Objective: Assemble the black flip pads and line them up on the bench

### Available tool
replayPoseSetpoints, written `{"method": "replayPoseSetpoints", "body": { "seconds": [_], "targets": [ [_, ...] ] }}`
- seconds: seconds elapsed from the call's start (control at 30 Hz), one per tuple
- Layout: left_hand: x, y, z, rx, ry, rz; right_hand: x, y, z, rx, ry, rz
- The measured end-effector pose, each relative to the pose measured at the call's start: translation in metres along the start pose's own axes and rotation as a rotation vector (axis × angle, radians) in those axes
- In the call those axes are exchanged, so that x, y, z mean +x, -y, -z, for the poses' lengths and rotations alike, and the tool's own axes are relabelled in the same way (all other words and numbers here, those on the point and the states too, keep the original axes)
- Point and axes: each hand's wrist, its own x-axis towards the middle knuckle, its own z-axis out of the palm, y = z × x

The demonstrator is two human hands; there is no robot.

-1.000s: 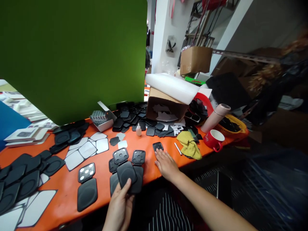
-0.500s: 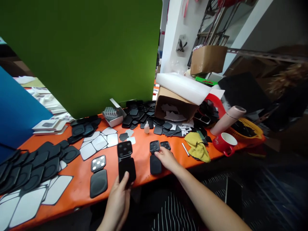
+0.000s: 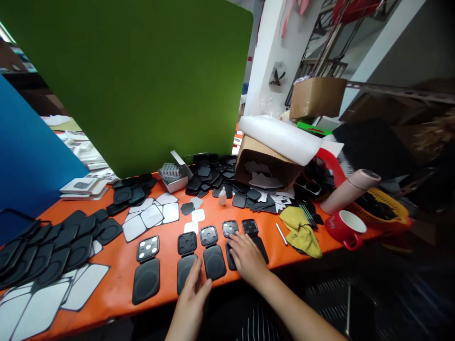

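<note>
Several black two-part hinged pads stand in a row along the table's front edge, each with a small square plate behind a larger one. My left hand (image 3: pixel 194 298) is open, thumb and fingers apart, at the front of one hinged pad (image 3: pixel 186 270). Just right of it lies another hinged pad (image 3: pixel 214 262). My right hand (image 3: pixel 248 258) is open, its fingers stretched over a hinged pad (image 3: pixel 230 229) and partly hiding it. Beyond that hand is the rightmost pad (image 3: pixel 250 227). At the left sits a pad (image 3: pixel 146 279) with white dots on its small plate.
Black pads (image 3: pixel 57 246) and white sheets (image 3: pixel 85 286) cover the left. Behind stand a small dropper bottle (image 3: pixel 222 196), an opened white box (image 3: pixel 174 182) and a carton (image 3: pixel 265 161). A yellow cloth (image 3: pixel 300 232), red mug (image 3: pixel 344 227) and pink flask (image 3: pixel 350 192) stand right.
My left hand has let go of the hinged pad it held; two pads now lie side by side there. My right hand's fingers have gone from a pinch to spread. The view has shifted slightly.
</note>
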Motion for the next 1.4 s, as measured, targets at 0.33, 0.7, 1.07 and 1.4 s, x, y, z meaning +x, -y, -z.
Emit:
{"method": "replayPoseSetpoints", "body": {
  "seconds": [0.33,0.7,1.07,1.4],
  "targets": [
    [0.013,0.012,0.046,1.405,-0.066,-0.484,0.014,0.029,0.001,0.056,0.246,0.224],
    [0.023,0.032,0.043,1.506,-0.105,-0.660,0.003,0.027,-0.006,0.051,0.094,0.070],
    [0.012,0.042,0.048,1.527,-0.143,-0.732,0.106,0.051,-0.008,0.129,0.299,0.375],
    [0.010,0.033,0.044,1.479,-0.088,-0.598,0.135,0.059,-0.016,0.130,0.171,0.172]
  ]
}}
